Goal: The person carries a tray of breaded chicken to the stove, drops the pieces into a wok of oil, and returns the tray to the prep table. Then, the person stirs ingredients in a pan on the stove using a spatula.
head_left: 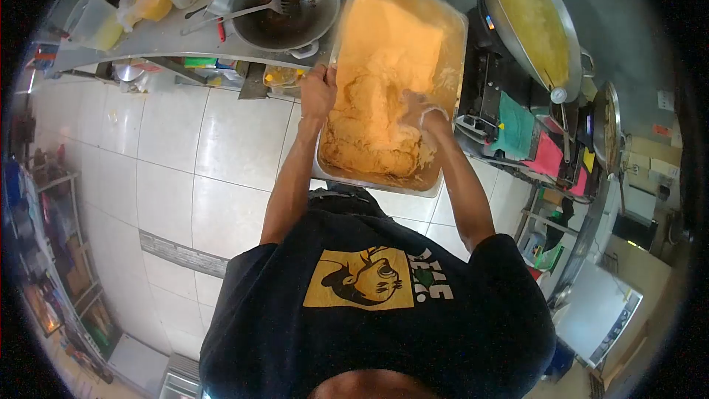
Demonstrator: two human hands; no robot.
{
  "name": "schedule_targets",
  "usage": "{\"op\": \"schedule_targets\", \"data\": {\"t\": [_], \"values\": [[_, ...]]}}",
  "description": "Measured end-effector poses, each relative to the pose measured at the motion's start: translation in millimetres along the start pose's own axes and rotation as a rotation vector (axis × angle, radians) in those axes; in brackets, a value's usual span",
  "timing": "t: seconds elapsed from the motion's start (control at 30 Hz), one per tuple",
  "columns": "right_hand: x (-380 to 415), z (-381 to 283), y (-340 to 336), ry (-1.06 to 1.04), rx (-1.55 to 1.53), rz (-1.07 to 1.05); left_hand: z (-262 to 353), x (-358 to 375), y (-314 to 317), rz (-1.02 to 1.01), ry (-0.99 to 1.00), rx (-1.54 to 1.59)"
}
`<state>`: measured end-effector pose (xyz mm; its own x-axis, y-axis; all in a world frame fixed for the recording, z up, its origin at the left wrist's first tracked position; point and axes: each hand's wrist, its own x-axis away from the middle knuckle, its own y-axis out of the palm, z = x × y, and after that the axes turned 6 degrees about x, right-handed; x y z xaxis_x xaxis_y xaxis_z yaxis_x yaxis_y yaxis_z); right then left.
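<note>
Orange powder (395, 33) sits in a deep metal tray (452, 77) in front of the person, smooth at the far end, lumpy & darker at the near end. L hand (318, 94) is on the tray's left rim, fingers curled & closed on the edge. R hand (423, 111) is in the powder right of ctr, w/ powder on the fingers & wrist; fingertips partly hidden, so can't tell if spread or pinching. Wok (284, 18) is just left of the tray's far end, w/ slotted turner (255, 9) lying across it. Big pan (535, 22) of yellow liquid is far right; green cloth (515, 125) nearer, right of tray.
</note>
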<state>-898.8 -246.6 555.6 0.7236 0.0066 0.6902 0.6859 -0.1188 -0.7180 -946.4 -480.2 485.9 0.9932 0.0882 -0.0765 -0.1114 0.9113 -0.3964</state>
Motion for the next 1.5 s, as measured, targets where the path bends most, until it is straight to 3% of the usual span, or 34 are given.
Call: {"op": "schedule_targets", "data": {"t": [0.23, 0.3, 0.4, 0.53, 0.63, 0.7, 0.8, 0.93, 1.03, 1.13, 1.23, 1.33, 1.43, 1.5], "values": [[-9, 14, 18, -0.116, 0.078, 0.100, 3, -1, -2, -0.029, -0.034, 0.003], [-13, 7, 13, -0.444, 0.233, 0.194, 2, -1, -2, -0.025, -0.036, 0.007], [-53, -1, 20, -0.537, 0.235, 0.260, 1, -3, -1, -0.042, -0.065, -0.032], [-70, -63, -19, -0.574, 0.321, 0.244, 2, -3, -2, -0.039, -0.042, -0.011], [-78, -96, -37, -0.536, 0.461, 0.052, -1, -4, -2, -0.047, -0.046, -0.014], [-73, -110, -44, -0.299, 0.465, -0.218, -5, -5, 0, -0.068, -0.051, -0.023], [-88, -103, -25, -0.328, 0.566, -0.320, -10, -3, 5, 0.020, 0.054, -0.025], [-99, -92, -13, -0.252, 0.540, -0.293, -3, -3, -1, -0.003, 0.004, 0.001], [-98, -64, -13, -0.313, 0.457, -0.275, -1, -3, -2, -0.049, -0.066, -0.013], [-86, -37, -7, -0.418, 0.558, -0.125, -8, -5, 2, -0.039, -0.025, -0.014], [-81, -21, 1, -0.434, 0.389, -0.121, -7, -5, 3, -0.031, -0.003, -0.007], [-79, -18, 6, -0.324, 0.474, -0.105, -4, -3, 0, -0.037, -0.044, -0.010], [-86, -4, 15, -0.391, 0.408, -0.099, 1, -4, -4, -0.038, -0.072, 0.032], [-81, -10, 19, -0.568, 0.363, -0.065, 3, -1, -5, -0.051, -0.070, 0.059]]}}
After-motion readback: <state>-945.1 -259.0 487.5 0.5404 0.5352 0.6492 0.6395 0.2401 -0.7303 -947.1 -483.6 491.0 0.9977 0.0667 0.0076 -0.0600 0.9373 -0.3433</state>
